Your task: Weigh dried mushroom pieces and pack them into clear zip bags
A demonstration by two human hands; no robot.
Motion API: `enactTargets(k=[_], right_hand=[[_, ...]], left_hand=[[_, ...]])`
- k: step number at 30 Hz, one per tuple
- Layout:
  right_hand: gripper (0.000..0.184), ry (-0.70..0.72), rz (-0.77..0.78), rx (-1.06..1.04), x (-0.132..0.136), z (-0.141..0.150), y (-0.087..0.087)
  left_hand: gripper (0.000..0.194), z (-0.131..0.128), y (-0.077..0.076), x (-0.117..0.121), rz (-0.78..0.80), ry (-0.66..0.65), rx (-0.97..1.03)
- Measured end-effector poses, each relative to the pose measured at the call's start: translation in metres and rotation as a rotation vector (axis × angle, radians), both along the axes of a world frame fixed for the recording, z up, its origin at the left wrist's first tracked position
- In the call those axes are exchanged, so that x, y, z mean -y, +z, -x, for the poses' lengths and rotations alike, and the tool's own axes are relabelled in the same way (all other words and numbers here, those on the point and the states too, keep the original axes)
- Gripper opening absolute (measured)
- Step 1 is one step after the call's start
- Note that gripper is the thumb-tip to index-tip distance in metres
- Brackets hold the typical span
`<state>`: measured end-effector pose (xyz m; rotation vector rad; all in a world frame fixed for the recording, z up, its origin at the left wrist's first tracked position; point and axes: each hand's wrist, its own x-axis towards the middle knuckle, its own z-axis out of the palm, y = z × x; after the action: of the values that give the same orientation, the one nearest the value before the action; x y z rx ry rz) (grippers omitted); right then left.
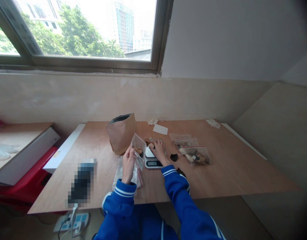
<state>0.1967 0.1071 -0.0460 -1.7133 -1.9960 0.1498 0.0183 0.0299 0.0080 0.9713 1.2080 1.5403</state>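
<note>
My left hand pinches the edge of a clear zip bag, which is tilted beside the scale with some brown, dried mushroom-like pieces inside. Over the white kitchen scale is my right hand, its fingers curled at a brown mushroom-like piece on the weighing plate. That hand partly covers the plate. The scale's display faces me, its digits too small to read. Under my left wrist lie more clear zip bags with red seal strips.
Behind my left hand stands an open brown paper pouch. Filled zip bags lie right of the scale, near dark pieces. A white card is at the back. A pixelated dark object with a cable lies at left.
</note>
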Motion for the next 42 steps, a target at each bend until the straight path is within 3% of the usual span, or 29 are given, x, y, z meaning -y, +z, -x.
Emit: enactTargets(k=[4,7,11,14,17,20,28,32,35,39,42], right_hand=[[0.018,0.012,-0.064,-0.206,0.001,-0.014,-0.002],[0.013,-0.009,-0.109,-0.44,0.004,-0.016,0.009],[0.025,-0.021,-0.127,-0.872,0.01,0.006,0.051],[0.033,0.081,-0.023,-1.219,0.016,0.035,0.089],[0.033,0.232,0.084,-1.269,0.019,0.06,0.116],[0.029,0.313,0.114,-1.15,0.021,0.068,0.124],[0.01,0.192,-0.062,-0.607,0.031,0.06,0.115],[0.017,0.16,-0.135,-0.527,0.021,0.049,0.107],[0.024,0.077,-0.172,-0.477,0.001,0.029,0.085],[0.028,0.173,0.008,-0.182,-0.019,0.013,0.043],[0.028,0.212,0.055,-0.071,-0.022,0.013,0.022]], left_hand=[[0.044,0.002,0.001,0.002,0.014,-0.009,0.004],[0.042,0.002,0.0,0.003,0.019,-0.017,0.013],[0.038,0.0,-0.003,0.004,0.039,-0.024,-0.004],[0.037,-0.004,-0.004,0.003,0.027,-0.033,-0.008],[0.036,-0.006,-0.005,0.003,0.008,-0.032,-0.008],[0.039,-0.007,-0.004,0.004,0.013,-0.034,-0.003],[0.039,-0.005,-0.001,0.007,0.006,-0.044,0.034],[0.038,-0.005,-0.001,0.009,0.021,-0.016,0.027],[0.037,-0.004,0.001,0.012,0.06,-0.012,0.05],[0.041,-0.003,0.007,0.014,0.106,-0.042,0.177],[0.046,-0.002,0.011,0.015,0.119,-0.04,0.216]])
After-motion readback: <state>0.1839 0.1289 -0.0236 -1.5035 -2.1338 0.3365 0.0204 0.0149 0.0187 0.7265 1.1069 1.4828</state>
